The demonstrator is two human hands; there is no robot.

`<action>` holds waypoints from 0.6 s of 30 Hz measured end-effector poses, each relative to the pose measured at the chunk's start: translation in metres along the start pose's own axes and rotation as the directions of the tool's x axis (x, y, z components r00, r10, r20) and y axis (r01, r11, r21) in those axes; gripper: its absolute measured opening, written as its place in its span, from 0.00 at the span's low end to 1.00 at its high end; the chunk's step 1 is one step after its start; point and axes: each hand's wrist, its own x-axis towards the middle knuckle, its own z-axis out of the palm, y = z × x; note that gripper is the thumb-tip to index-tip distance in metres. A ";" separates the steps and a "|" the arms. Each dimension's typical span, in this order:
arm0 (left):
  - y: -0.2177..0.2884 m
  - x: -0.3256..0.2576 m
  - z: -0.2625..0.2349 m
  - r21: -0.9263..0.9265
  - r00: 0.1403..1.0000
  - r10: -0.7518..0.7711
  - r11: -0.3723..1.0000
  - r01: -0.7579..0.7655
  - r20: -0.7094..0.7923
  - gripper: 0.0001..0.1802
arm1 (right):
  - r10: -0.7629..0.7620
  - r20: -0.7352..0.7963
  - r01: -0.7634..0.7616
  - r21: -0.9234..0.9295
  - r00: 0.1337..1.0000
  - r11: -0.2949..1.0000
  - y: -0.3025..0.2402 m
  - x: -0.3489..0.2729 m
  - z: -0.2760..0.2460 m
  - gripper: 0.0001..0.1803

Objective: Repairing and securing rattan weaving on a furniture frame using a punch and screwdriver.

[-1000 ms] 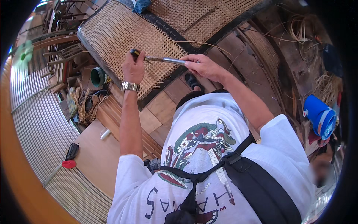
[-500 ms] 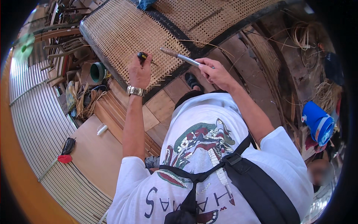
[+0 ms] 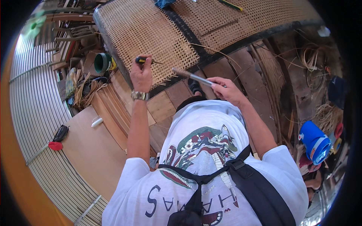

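My left hand, with a metal watch on its wrist, is closed around a small screwdriver with a black and yellow handle. Its thin shaft points to the right. The hand is over the near edge of a woven cane panel in a dark frame, where loose strand ends stick out. To the right, my right hand grips a rod-like tool with a silver shaft and a rough brown end. That end points left toward the panel's near corner; the tool's exact kind is unclear.
A second cane panel carries a dark strip and a yellow-handled tool. Left are a green bucket, cane scraps and a flat board. Right are cane bundles, a blue container and part of another person.
The whole view has shifted. The screwdriver has turned so its shaft shows more plainly to the right. The rod-like tool is a little lower; both hands keep their holds.
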 end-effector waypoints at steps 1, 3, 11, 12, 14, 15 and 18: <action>-0.002 0.003 0.004 0.047 0.999 0.027 0.999 -0.028 0.028 0.11 | -0.022 0.076 0.026 -0.061 0.997 0.998 0.001 0.005 0.004 0.19; 0.005 0.002 0.013 0.145 0.996 0.090 0.985 -0.092 0.016 0.10 | -0.035 0.159 0.056 -0.128 0.987 0.990 -0.004 0.014 0.009 0.19; 0.009 0.011 0.024 0.363 0.985 0.105 0.920 -0.149 0.136 0.12 | -0.190 0.090 0.205 -0.214 0.978 0.955 -0.006 0.034 0.017 0.19; 0.012 0.014 0.023 0.310 0.989 0.094 0.943 -0.125 0.112 0.12 | -0.122 0.129 0.140 -0.149 0.984 0.979 -0.007 0.025 0.010 0.19; 0.021 0.016 0.021 0.363 0.993 0.077 0.926 -0.103 0.084 0.13 | -0.058 0.136 0.059 -0.001 0.989 0.998 -0.004 0.018 0.005 0.19; 0.020 0.016 0.022 0.360 0.994 0.077 0.928 -0.101 0.079 0.13 | -0.057 0.138 0.059 -0.007 0.989 0.998 -0.006 0.019 0.003 0.19; 0.007 0.019 0.029 0.405 0.970 0.060 0.901 -0.154 0.235 0.14 | -0.054 -0.043 0.057 0.066 0.998 0.996 -0.011 0.024 -0.003 0.18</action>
